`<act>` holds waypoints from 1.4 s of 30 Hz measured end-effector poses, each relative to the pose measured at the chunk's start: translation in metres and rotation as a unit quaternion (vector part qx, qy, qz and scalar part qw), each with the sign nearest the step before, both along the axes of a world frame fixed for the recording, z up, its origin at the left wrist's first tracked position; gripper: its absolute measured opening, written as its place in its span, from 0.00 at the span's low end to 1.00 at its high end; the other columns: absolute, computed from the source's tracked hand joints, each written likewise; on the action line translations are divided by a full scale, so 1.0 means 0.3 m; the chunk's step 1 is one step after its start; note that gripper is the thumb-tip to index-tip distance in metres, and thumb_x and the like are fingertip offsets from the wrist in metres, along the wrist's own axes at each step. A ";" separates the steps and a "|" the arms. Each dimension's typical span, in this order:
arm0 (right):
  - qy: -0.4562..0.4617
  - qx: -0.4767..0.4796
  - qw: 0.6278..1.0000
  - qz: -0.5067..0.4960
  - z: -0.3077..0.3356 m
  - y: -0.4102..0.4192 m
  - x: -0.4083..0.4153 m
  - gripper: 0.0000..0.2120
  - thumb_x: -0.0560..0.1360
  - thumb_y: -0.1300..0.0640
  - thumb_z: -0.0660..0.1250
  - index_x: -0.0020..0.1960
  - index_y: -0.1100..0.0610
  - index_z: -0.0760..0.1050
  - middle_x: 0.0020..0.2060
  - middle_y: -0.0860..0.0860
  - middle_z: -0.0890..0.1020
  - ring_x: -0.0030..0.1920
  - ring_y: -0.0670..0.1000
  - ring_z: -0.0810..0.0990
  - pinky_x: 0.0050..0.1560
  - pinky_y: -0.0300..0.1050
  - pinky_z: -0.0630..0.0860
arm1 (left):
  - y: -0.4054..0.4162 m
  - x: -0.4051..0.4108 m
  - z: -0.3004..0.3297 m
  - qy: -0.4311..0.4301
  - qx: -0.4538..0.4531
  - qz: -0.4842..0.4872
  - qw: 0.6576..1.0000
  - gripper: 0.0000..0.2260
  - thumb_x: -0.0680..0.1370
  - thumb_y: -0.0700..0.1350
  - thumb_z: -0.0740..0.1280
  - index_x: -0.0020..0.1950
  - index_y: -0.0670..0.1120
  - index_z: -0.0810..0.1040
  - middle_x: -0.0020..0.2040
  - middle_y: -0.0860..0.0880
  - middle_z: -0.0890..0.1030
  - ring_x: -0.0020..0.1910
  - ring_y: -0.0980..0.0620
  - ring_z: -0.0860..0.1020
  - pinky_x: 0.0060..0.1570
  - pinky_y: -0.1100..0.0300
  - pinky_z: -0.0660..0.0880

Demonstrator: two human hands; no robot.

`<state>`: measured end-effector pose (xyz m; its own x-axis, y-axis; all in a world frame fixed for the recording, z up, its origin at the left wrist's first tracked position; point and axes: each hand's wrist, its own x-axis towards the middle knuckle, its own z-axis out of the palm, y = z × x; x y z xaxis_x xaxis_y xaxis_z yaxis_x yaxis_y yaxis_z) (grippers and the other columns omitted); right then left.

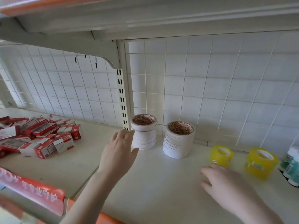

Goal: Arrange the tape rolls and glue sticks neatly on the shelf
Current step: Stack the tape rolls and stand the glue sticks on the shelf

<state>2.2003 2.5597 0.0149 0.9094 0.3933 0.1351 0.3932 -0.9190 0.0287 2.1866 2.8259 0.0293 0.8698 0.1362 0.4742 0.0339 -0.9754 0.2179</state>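
Note:
Two stacks of white tape rolls stand on the cream shelf (155, 188) near the back grid. The left stack (144, 135) leans slightly; the right stack (179, 141) is straighter. My left hand (119, 151) reaches beside the left stack with fingers spread, just touching or nearly touching its side. Two yellow tape rolls stand further right, a smaller one (221, 155) and a larger one (260, 162). My right hand (226, 186) hovers open in front of the smaller yellow roll, holding nothing. White-green glue bottles (291, 164) stand at the far right edge.
A pile of red-and-white small boxes (37, 136) covers the shelf's left section. A slotted upright post (123, 101) divides the back wire grid. An upper shelf (145, 18) hangs overhead. A red label strip (30, 193) runs along the front edge at left.

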 end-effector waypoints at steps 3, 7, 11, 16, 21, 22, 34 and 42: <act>-0.052 0.009 0.998 -0.041 -0.008 -0.041 -0.053 0.13 0.78 0.44 0.56 0.58 0.47 0.71 0.54 0.45 0.75 0.58 0.47 0.74 0.51 0.43 0.72 | -0.064 -0.108 -0.070 0.006 -0.022 0.015 1.000 0.23 0.75 0.48 0.67 0.69 0.46 0.68 0.62 0.50 0.73 0.61 0.46 0.72 0.52 0.55 0.71; -0.106 0.096 0.986 -0.082 -0.049 -0.115 -0.101 0.13 0.60 0.58 0.78 0.43 0.57 0.81 0.35 0.54 0.80 0.36 0.60 0.80 0.31 0.50 0.77 | -0.151 -0.197 -0.130 0.031 -0.036 0.010 0.999 0.24 0.78 0.52 0.60 0.73 0.50 0.61 0.67 0.54 0.67 0.65 0.52 0.66 0.59 0.60 0.66; -0.177 0.124 0.967 -0.137 -0.095 -0.186 -0.182 0.17 0.55 0.65 0.81 0.41 0.61 0.81 0.32 0.58 0.79 0.32 0.62 0.79 0.29 0.53 0.77 | -0.204 -0.233 -0.142 0.034 -0.039 -0.027 0.998 0.24 0.79 0.55 0.59 0.74 0.51 0.59 0.69 0.55 0.65 0.67 0.53 0.64 0.61 0.62 0.63; -0.202 0.127 0.943 -0.231 -0.140 -0.308 -0.333 0.16 0.58 0.64 0.79 0.44 0.62 0.81 0.34 0.59 0.79 0.34 0.63 0.79 0.33 0.55 0.78 | -0.343 -0.236 -0.119 0.058 -0.030 -0.109 0.992 0.25 0.78 0.56 0.58 0.74 0.54 0.57 0.69 0.57 0.64 0.68 0.54 0.63 0.62 0.62 0.63; -0.227 0.111 0.912 -0.322 -0.152 -0.485 -0.501 0.17 0.59 0.60 0.79 0.46 0.59 0.80 0.36 0.57 0.79 0.37 0.62 0.79 0.38 0.54 0.76 | -0.575 -0.239 -0.140 0.085 -0.010 -0.202 0.976 0.24 0.66 0.50 0.75 0.61 0.46 0.77 0.54 0.48 0.79 0.53 0.44 0.78 0.47 0.51 0.75; -0.231 0.109 0.904 -0.343 -0.149 -0.534 -0.534 0.17 0.59 0.59 0.79 0.46 0.58 0.80 0.37 0.56 0.79 0.38 0.62 0.79 0.38 0.53 0.76 | -0.634 -0.243 -0.143 0.088 0.008 -0.221 0.971 0.25 0.62 0.49 0.78 0.57 0.45 0.79 0.50 0.47 0.81 0.48 0.43 0.80 0.41 0.51 0.77; -0.201 0.090 0.826 -0.519 -0.111 -1.409 -0.992 0.17 0.73 0.48 0.67 0.59 0.52 0.76 0.50 0.51 0.79 0.51 0.55 0.78 0.50 0.51 0.74 | -1.723 -0.470 -0.085 0.056 -0.024 -0.398 0.915 0.24 0.73 0.52 0.69 0.68 0.49 0.71 0.64 0.48 0.74 0.64 0.44 0.70 0.61 0.51 0.67; -0.202 0.095 0.793 -0.567 -0.052 -2.036 -1.262 0.15 0.75 0.46 0.61 0.61 0.48 0.73 0.54 0.46 0.77 0.56 0.50 0.75 0.56 0.46 0.71 | -2.439 -0.627 -0.061 0.078 -0.053 -0.472 0.877 0.24 0.76 0.55 0.64 0.71 0.54 0.65 0.67 0.54 0.68 0.67 0.51 0.65 0.63 0.55 0.65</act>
<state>1.8217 1.9488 -0.0006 0.5312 -0.7083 0.4649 -0.6948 -0.6782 -0.2394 1.9986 2.0940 0.0110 0.6721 -0.6425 0.3681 -0.7397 -0.5600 0.3731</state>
